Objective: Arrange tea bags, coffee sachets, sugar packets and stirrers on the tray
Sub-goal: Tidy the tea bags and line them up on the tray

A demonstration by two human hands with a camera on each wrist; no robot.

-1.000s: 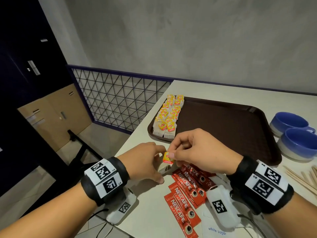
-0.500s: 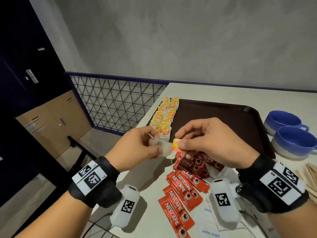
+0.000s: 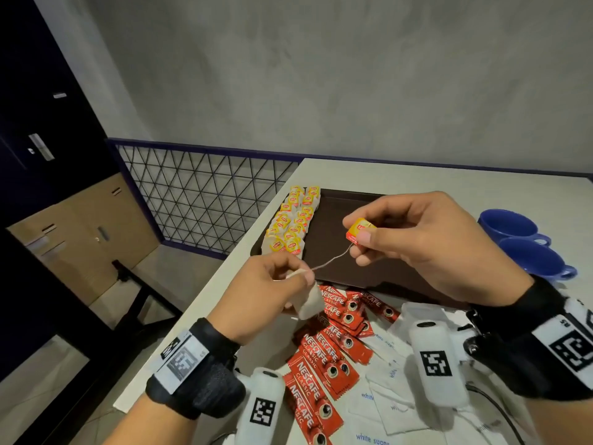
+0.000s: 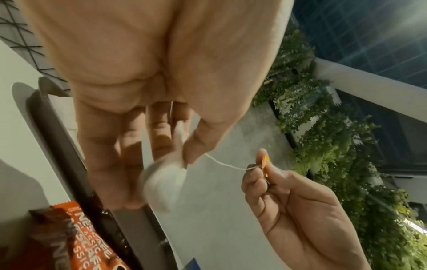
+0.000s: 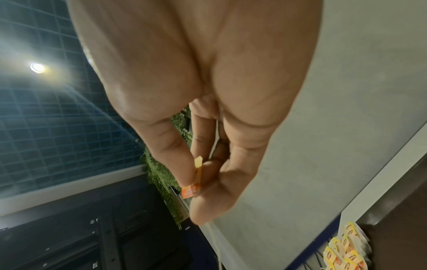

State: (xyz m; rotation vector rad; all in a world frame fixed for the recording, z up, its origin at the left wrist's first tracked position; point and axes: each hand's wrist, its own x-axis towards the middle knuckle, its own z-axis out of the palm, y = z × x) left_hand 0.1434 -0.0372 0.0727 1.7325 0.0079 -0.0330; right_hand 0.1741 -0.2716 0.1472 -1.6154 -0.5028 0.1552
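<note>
I see a pale, smooth table (image 3: 417, 181) carrying a dark brown rectangular plastic tray (image 3: 359, 252) with a raised rim. Along the tray's left edge lie two neat rows of white paper tea bags (image 3: 290, 226) with yellow tags. Right of the tray stand two glossy blue cups (image 3: 526, 242). In front of the tray, glossy red Nescafé coffee sachets (image 3: 324, 354) lie fanned in a loose pile, with flat white sugar packets (image 3: 388, 390) beside them. Above the tray's near rim, my left hand (image 3: 266, 297) pinches a soft white tea bag (image 3: 308, 301) between thumb and fingers. My right hand (image 3: 426, 248) pinches its small square yellow tag (image 3: 359, 231). A thin pale string (image 3: 333, 260) runs between them, slightly slack.
</note>
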